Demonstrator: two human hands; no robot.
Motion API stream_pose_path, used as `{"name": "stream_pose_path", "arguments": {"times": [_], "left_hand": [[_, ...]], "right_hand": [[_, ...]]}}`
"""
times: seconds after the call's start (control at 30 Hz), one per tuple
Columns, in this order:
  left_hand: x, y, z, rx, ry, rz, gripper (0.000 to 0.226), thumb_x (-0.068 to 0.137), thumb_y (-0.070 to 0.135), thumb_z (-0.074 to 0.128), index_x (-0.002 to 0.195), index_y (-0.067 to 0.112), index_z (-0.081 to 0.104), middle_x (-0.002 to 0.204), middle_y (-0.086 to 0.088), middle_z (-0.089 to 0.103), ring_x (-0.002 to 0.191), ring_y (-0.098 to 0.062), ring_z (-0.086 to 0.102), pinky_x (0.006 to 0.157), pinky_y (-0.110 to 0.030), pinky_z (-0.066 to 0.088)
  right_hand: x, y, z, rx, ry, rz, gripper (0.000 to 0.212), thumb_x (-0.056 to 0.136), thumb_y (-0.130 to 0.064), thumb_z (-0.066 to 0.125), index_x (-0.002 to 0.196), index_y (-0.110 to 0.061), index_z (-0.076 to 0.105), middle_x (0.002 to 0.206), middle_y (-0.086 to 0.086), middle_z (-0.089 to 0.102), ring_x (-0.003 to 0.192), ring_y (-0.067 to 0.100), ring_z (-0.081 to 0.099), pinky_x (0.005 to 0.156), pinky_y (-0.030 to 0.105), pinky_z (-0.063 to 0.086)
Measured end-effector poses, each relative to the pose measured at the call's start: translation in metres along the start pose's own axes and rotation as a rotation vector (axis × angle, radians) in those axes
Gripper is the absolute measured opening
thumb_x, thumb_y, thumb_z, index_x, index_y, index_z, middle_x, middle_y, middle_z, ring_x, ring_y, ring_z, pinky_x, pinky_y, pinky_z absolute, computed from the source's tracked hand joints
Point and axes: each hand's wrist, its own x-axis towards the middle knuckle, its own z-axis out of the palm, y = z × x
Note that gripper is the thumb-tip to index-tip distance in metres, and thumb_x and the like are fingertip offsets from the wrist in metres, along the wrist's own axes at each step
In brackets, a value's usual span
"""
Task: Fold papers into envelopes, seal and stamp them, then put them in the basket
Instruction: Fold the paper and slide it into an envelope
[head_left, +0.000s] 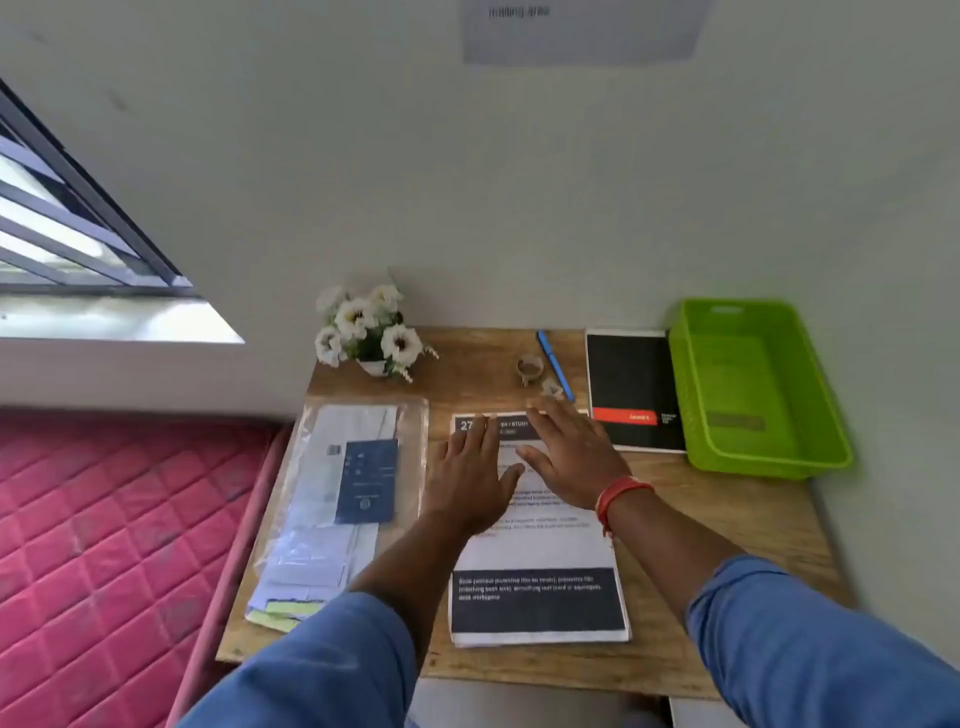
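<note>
In the middle of the wooden table (727, 525), toward its near edge, lies a stack of white papers (540, 556) with dark printed bands at top and bottom, and the left hand (470, 475) and right hand (571, 457) both lie flat on its upper half with straight, slightly spread fingers. The plastic sleeve of envelopes (353, 493) lies along the left edge, just beside the papers. The green basket (758, 384) stands at the far right corner, with bare wood along the right edge.
</note>
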Motion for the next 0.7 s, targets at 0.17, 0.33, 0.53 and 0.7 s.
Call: {"name": "stream_pose_path", "arguments": {"times": [0.17, 0.33, 0.53, 0.7], "left_hand": [[0.001, 0.000, 0.021, -0.004, 0.000, -0.029, 0.077, 0.100, 0.067, 0.022, 0.162, 0.024, 0.007, 0.170, -0.003, 0.008, 0.155, -0.026, 0.012, 0.123, -0.048, 0.016], [0.003, -0.001, 0.045, 0.010, 0.079, -0.051, 0.072, 0.099, 0.065, 0.025, 0.160, 0.029, 0.016, 0.169, -0.002, 0.012, 0.152, -0.027, 0.013, 0.122, -0.049, 0.014], [0.003, -0.009, 0.068, 0.020, 0.214, -0.051, 0.069, 0.098, 0.067, 0.024, 0.159, 0.035, 0.018, 0.168, 0.004, 0.013, 0.152, -0.024, 0.011, 0.123, -0.046, 0.010], [-0.003, -0.010, 0.076, 0.016, 0.302, -0.015, 0.068, 0.097, 0.067, 0.025, 0.158, 0.036, 0.023, 0.167, 0.004, 0.020, 0.151, -0.025, 0.016, 0.122, -0.047, 0.013]], "right_hand": [[-0.002, 0.007, 0.024, -0.087, -0.025, 0.034, 0.071, 0.103, -0.057, 0.029, 0.161, -0.023, 0.008, 0.169, 0.002, 0.003, 0.156, 0.022, 0.001, 0.123, 0.042, 0.009], [-0.001, 0.015, 0.047, -0.152, 0.093, 0.015, 0.059, 0.106, -0.043, 0.031, 0.160, -0.023, 0.019, 0.167, 0.004, 0.019, 0.154, 0.025, 0.017, 0.120, 0.046, 0.024], [0.001, 0.022, 0.067, -0.112, 0.279, -0.009, 0.053, 0.106, -0.040, 0.032, 0.158, -0.026, 0.027, 0.162, -0.002, 0.032, 0.150, 0.020, 0.027, 0.118, 0.044, 0.026], [-0.008, 0.017, 0.065, -0.094, 0.345, -0.019, 0.054, 0.105, -0.040, 0.040, 0.155, -0.027, 0.029, 0.153, -0.002, 0.046, 0.141, 0.020, 0.040, 0.114, 0.044, 0.030]]}}
